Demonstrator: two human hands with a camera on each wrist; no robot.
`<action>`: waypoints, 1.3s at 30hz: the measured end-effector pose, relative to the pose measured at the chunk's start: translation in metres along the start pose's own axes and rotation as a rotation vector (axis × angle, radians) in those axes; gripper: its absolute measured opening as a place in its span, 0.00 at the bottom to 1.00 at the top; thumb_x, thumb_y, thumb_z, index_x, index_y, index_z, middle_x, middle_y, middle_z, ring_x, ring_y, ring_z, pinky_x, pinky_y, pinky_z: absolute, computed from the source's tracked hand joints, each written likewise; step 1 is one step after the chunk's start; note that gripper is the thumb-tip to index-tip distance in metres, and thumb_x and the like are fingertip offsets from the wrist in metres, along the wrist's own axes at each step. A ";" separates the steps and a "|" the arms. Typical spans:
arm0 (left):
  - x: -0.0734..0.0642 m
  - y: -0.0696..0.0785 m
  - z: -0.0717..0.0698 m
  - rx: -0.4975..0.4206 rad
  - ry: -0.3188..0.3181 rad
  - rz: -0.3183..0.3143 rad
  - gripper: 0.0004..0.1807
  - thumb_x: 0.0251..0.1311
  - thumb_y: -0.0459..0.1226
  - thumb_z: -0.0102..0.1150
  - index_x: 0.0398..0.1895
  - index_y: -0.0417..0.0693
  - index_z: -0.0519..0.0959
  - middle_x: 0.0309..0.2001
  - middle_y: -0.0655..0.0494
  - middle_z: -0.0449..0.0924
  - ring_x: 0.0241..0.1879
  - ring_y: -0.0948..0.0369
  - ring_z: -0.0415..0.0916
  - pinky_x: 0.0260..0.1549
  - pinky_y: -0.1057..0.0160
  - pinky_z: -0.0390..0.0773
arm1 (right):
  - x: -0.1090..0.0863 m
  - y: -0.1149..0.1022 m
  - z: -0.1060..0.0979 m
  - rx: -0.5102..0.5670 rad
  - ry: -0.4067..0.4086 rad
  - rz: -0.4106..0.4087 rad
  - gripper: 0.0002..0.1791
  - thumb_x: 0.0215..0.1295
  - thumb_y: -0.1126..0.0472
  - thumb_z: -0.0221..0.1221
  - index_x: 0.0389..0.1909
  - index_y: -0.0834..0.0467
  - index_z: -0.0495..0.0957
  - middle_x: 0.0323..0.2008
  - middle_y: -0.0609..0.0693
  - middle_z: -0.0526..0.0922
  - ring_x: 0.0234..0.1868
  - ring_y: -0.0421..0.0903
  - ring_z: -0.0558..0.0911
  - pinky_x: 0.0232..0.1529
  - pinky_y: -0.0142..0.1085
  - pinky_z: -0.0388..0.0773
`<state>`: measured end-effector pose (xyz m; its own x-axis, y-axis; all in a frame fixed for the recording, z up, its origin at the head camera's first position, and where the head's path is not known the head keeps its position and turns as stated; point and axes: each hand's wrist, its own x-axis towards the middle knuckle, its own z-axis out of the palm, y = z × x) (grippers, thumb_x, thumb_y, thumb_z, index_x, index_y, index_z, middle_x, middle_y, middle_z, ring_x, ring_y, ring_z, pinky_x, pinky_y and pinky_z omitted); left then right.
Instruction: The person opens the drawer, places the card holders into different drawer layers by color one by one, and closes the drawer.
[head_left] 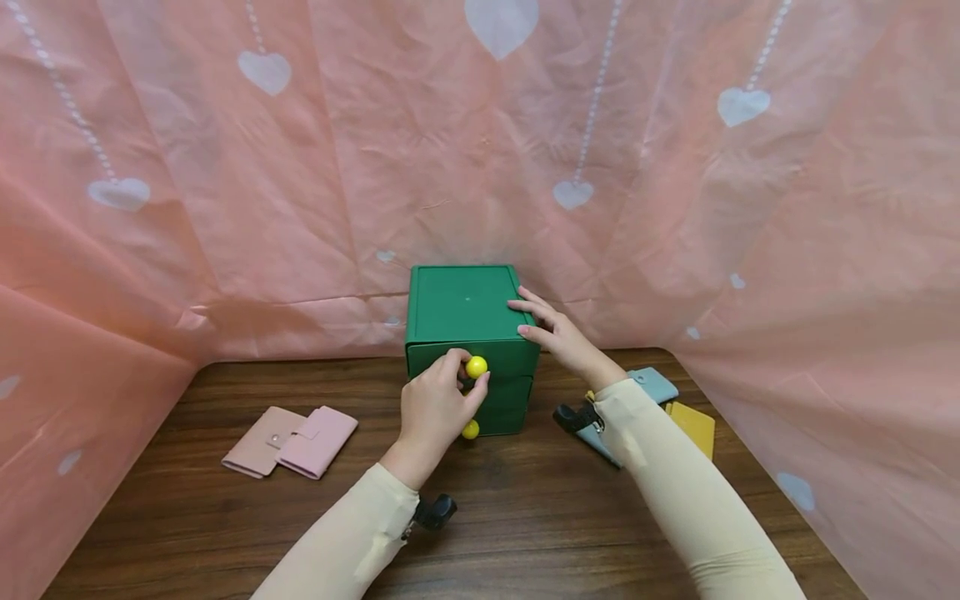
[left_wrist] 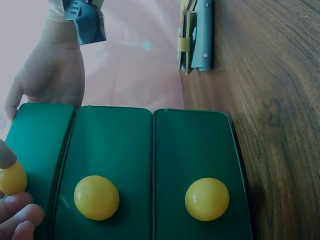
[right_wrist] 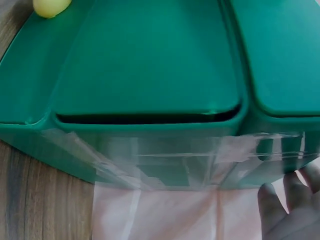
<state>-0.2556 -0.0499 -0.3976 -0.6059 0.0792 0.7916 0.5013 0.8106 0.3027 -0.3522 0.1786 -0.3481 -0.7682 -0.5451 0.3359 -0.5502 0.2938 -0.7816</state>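
I can see a shiny green box with three drawers (head_left: 465,302) right in front of both hands, standing on the brown wooden surface (head_left: 510,525). The left hand (head_left: 433,402) pinches the round yellow top knob (head_left: 476,367) between its thumb and fingers. The right hand (head_left: 564,340) has its fingers spread and rests on the box's top edge, on that hand's side. Below the left hand's grip are a round yellow middle knob (left_wrist: 96,197) and a round yellow bottom knob (left_wrist: 207,199). Out past the left hand, a flat beige wallet (head_left: 258,437) touches a flat pink wallet (head_left: 318,442). Near the right hand's wrist lie a flat light blue wallet (head_left: 656,383) and a flat yellow wallet (head_left: 694,429). A pink cloth with white hearts (head_left: 450,150) hangs beyond both hands.
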 end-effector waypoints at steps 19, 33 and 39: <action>-0.004 -0.001 -0.004 -0.003 0.004 0.054 0.15 0.58 0.47 0.71 0.39 0.48 0.80 0.24 0.60 0.79 0.19 0.68 0.72 0.16 0.69 0.71 | -0.001 -0.004 -0.005 0.019 -0.038 0.033 0.27 0.75 0.62 0.51 0.73 0.63 0.64 0.80 0.54 0.43 0.76 0.59 0.56 0.63 0.58 0.68; -0.006 -0.003 -0.010 0.007 0.010 0.086 0.16 0.56 0.47 0.72 0.38 0.49 0.79 0.23 0.62 0.78 0.16 0.69 0.68 0.15 0.71 0.68 | 0.003 -0.005 -0.004 -0.005 -0.047 0.033 0.28 0.75 0.58 0.52 0.73 0.59 0.65 0.80 0.51 0.45 0.32 0.50 0.67 0.29 0.38 0.67; -0.007 -0.002 -0.012 0.004 0.014 0.102 0.16 0.55 0.47 0.73 0.38 0.48 0.79 0.23 0.62 0.78 0.16 0.69 0.67 0.15 0.71 0.67 | 0.004 -0.004 -0.006 -0.007 -0.047 0.042 0.28 0.75 0.57 0.52 0.74 0.58 0.65 0.80 0.50 0.45 0.27 0.46 0.63 0.27 0.36 0.65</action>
<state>-0.2450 -0.0591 -0.3981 -0.5431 0.1533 0.8256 0.5577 0.8008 0.2182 -0.3551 0.1798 -0.3409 -0.7743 -0.5684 0.2781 -0.5206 0.3225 -0.7906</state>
